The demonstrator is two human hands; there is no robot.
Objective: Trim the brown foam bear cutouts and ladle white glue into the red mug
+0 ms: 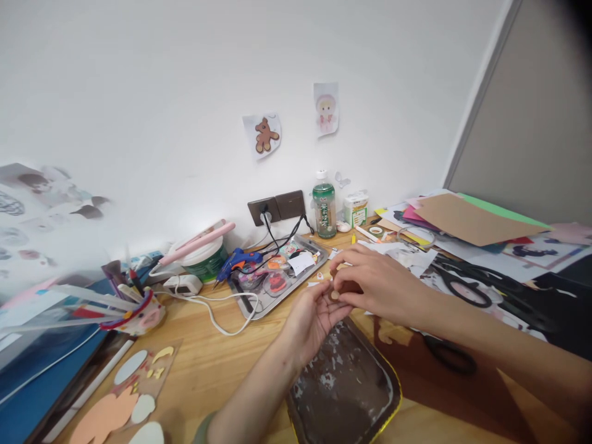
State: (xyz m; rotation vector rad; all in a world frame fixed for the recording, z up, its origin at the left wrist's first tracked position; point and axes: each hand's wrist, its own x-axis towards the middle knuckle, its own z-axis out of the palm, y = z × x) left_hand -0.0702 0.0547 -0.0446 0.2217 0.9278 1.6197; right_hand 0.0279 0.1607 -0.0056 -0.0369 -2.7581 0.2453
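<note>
Above the dark tray's far edge, my two hands meet. My left hand (319, 314) is turned palm up, its fingers curled around a small brown piece with a round tan spot (334, 295). From the right, my right hand (372, 280) bends over it, thumb and fingers closed on the same piece. Fingers hide most of it, so its full shape does not show. Beneath them lies a dark brown tray (346, 388) with a yellow rim and a scuffed, shiny surface.
Behind stand a metal tray (259, 305) with small cut-outs, a blue glue gun (238, 264), and a green bottle (324, 206). Scissors (462, 290) and coloured paper (481, 219) lie right. At left are a pen cup (148, 314) and a peach cut-out (104, 419).
</note>
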